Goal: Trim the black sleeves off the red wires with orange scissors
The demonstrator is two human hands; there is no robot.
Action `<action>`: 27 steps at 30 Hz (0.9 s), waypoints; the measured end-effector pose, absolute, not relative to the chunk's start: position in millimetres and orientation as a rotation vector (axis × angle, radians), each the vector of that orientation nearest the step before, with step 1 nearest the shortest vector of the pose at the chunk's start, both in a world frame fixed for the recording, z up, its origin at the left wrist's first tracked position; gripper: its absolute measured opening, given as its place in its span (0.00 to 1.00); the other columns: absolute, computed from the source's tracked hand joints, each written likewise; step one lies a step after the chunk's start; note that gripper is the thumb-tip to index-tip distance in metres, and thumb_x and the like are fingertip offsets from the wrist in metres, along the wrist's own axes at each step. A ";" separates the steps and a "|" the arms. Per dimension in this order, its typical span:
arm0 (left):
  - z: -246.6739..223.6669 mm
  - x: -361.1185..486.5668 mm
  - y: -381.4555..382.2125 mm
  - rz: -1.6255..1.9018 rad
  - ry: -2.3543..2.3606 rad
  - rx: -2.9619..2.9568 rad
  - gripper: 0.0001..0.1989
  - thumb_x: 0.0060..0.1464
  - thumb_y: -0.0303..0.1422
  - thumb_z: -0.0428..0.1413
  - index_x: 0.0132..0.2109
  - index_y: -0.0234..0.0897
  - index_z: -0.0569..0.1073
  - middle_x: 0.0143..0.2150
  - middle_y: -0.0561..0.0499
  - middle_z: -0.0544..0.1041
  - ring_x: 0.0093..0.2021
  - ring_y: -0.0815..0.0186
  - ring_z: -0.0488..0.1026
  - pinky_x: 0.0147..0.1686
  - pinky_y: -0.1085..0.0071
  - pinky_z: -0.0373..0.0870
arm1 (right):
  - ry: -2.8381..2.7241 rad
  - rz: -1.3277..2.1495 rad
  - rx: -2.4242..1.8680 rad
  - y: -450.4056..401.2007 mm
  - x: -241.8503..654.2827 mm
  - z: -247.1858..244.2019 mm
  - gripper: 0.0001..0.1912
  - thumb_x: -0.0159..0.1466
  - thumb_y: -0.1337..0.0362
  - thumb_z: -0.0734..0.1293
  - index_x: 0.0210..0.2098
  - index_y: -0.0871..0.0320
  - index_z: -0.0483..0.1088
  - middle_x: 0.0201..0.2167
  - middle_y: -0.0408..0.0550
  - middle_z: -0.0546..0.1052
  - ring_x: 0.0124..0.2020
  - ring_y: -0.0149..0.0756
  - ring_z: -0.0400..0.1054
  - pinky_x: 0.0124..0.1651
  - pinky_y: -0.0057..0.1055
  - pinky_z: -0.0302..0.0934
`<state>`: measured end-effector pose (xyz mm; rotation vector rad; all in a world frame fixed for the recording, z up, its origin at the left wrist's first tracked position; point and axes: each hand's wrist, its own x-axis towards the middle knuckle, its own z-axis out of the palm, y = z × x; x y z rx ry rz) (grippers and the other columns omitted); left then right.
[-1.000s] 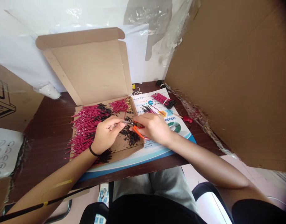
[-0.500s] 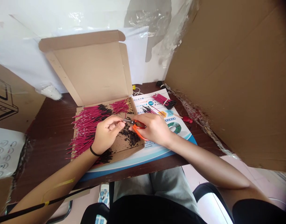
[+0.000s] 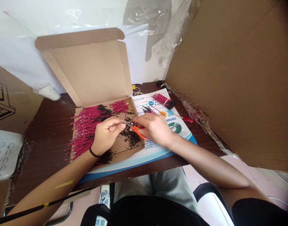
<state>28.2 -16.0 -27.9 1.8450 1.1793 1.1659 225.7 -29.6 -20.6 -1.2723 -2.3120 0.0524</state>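
Observation:
My right hand (image 3: 155, 129) is closed around orange-handled scissors (image 3: 140, 133), with the blades pointing left. At the blade tips my left hand (image 3: 107, 135) is pinched shut, thumb against fingers; whatever lies in the pinch is too small to make out. Both hands are over a shallow cardboard box (image 3: 87, 75) with its lid raised. Inside, piles of red wires with black ends (image 3: 87, 121) fill the left side, partly hidden by my left hand. Black scraps (image 3: 132, 139) litter the box floor under the scissors. A smaller group of red wires (image 3: 120, 106) lies at the back.
On the printed sheet (image 3: 158, 153) right of the box lie a banded bundle of red wires (image 3: 163, 100) and several loose wires. A red-headed item (image 3: 188, 119) is farther right. Large cardboard (image 3: 228, 78) walls the right side; a clear cup (image 3: 48, 91) stands back left.
The whole view has shifted slightly. The orange handles look closer together than before, while both hands keep nearly the same place over the box.

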 end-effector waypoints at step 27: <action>-28.1 27.4 -18.2 1.147 1.175 1.878 0.06 0.50 0.34 0.59 0.31 0.35 0.78 0.31 0.49 0.80 0.30 0.69 0.74 0.28 0.75 0.70 | -2.296 0.168 -1.351 -31.0 225.7 -19.7 0.10 0.62 0.59 0.65 0.33 0.58 0.75 0.27 0.47 0.76 0.29 0.33 0.67 0.29 0.29 0.49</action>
